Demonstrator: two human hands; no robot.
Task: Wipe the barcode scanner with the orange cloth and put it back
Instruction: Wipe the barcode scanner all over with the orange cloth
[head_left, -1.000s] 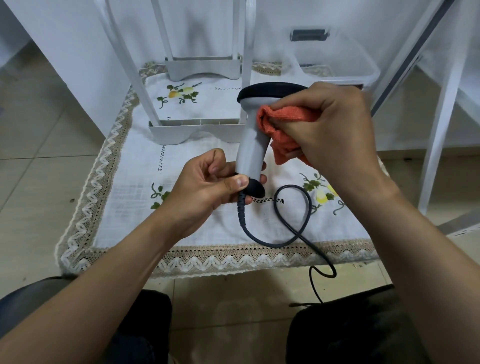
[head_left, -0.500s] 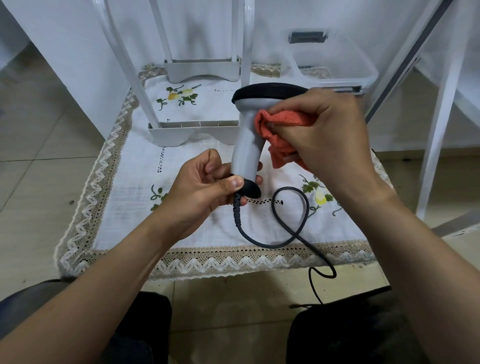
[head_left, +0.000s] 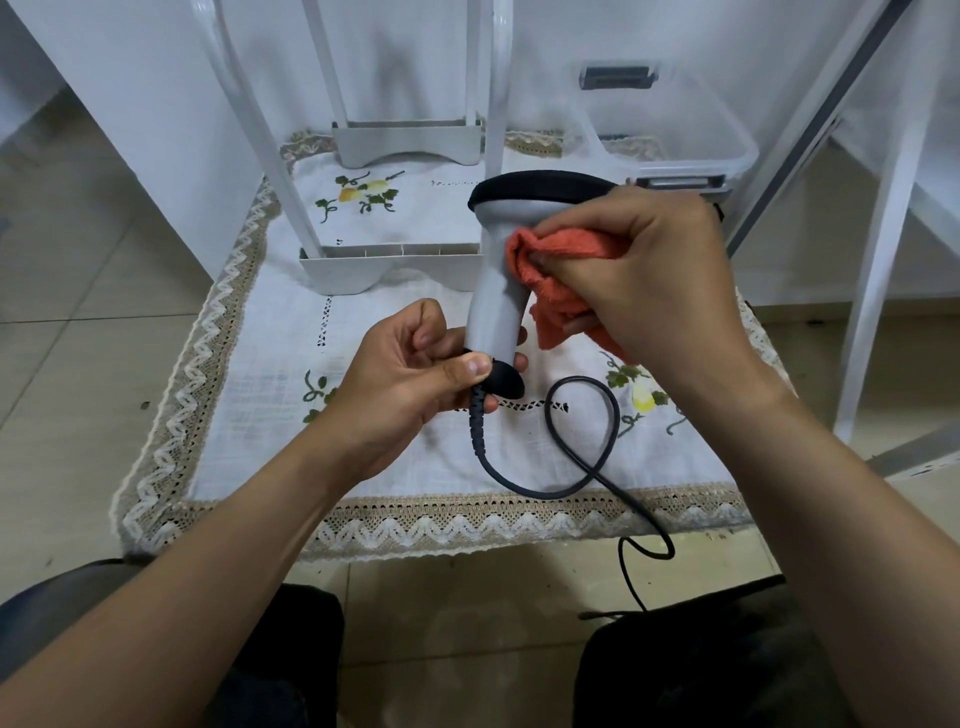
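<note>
barcode scanner (head_left: 496, 291) stands nearly upright in the air above the white tablecloth (head_left: 249, 374), grey handle down, black-rimmed head up and tipped away from the person. the left hand (head_left: 410, 379) grasps it at the very bottom, thumb and curled fingers pinched round the black end cap where the cable (head_left: 587, 457) comes out. the right hand (head_left: 649, 270) is clenched round a bunched orange cloth (head_left: 556, 249) and presses it against the right side of the scanner's neck, just under the head. a loose flap of the cloth hangs below the fingers, beside the handle.

from the ribbed sleeve at the base the dark cable drops, makes 1 loop on the tablecloth, crosses the lace border (head_left: 467, 525) and trails off the near edge over the tiled floor (head_left: 67, 364). the tablecloth carries stitched yellow fruit with green leaves: 1 sprig (head_left: 363, 195) at the far side, another partly under the right wrist.

behind the scanner sits a white plastic rack (head_left: 363, 265) with 2 flat feet and slanting posts. to its right is a clear plastic bin (head_left: 691, 140) with a dark clip (head_left: 618, 78) on its far rim. anything printed on that clip is too blurred to read, and no print on the scanner can be read from here. dark trouser legs (head_left: 701, 665) show at the bottom of the view.
</note>
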